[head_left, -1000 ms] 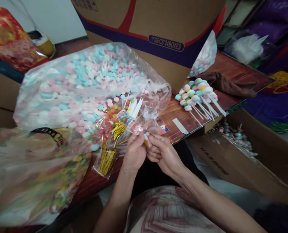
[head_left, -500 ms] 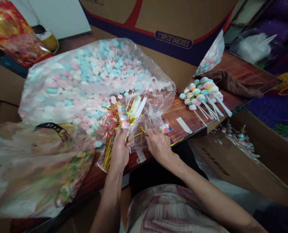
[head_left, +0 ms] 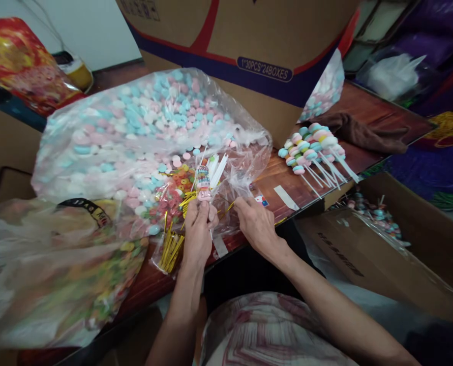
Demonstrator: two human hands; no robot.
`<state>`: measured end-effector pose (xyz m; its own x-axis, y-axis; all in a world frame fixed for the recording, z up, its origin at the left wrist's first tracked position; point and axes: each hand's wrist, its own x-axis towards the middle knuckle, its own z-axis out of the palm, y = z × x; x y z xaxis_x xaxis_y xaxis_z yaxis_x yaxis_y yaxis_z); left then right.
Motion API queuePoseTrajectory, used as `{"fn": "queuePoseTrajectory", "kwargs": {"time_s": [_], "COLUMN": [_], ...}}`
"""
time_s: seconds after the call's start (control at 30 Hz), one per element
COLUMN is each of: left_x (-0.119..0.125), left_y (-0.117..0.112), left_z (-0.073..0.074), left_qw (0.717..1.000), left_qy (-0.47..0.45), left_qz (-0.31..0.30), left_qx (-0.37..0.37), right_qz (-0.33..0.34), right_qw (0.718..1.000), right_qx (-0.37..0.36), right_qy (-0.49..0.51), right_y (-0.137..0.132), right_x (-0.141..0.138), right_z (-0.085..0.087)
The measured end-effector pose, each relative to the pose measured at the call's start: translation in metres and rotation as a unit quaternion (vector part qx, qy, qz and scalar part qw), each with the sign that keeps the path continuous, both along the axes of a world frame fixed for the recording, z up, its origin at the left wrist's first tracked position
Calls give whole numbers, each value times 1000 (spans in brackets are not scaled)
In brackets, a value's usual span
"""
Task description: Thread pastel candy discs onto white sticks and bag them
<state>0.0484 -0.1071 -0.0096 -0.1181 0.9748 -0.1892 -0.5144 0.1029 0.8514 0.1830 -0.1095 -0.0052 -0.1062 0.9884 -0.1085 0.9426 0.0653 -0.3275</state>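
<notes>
My left hand is closed around the lower end of a wrapped candy skewer, held nearly upright in a printed clear sleeve. Its white stick pokes out below my fingers. My right hand is pinched just to the right, with a thin gold twist tie at its fingertips. Below and left of the skewer lies a bundle of gold twist ties in a clear bag. Behind the skewer are white sticks and ring-shaped gummies.
A large clear bag of pastel candies spreads behind my hands. Finished-looking candy skewers lie at the right beside a brown cloth. A big carton stands at the back. An open box sits below the table edge.
My left hand has shifted slightly right, and the wrapped skewer stands straighter. My right fingertips have come to the gold twist tie, which now points toward the left hand. The view has shifted a little.
</notes>
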Motion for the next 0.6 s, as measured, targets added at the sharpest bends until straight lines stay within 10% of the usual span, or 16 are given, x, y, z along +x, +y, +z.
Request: {"fn": "queuePoseTrajectory", "kwargs": {"time_s": [0.17, 0.3, 0.43, 0.6], "left_x": [8, 11, 19, 30], "left_y": [3, 4, 6, 3], "left_z": [7, 8, 5, 1], "left_qw": [1000, 999, 998, 999], "left_qy": [-9, -30, -27, 33], "left_qz": [1, -18, -9, 8], "left_qx": [6, -36, -50, -35], "right_qz": [-68, -102, -47, -62], "right_qw": [989, 926, 828, 753], "right_qx": [122, 221, 93, -42], "right_qy": [54, 290, 552, 654], "right_y": [20, 26, 17, 12], "right_x": [14, 23, 19, 6], "right_z": [4, 10, 15, 7]}}
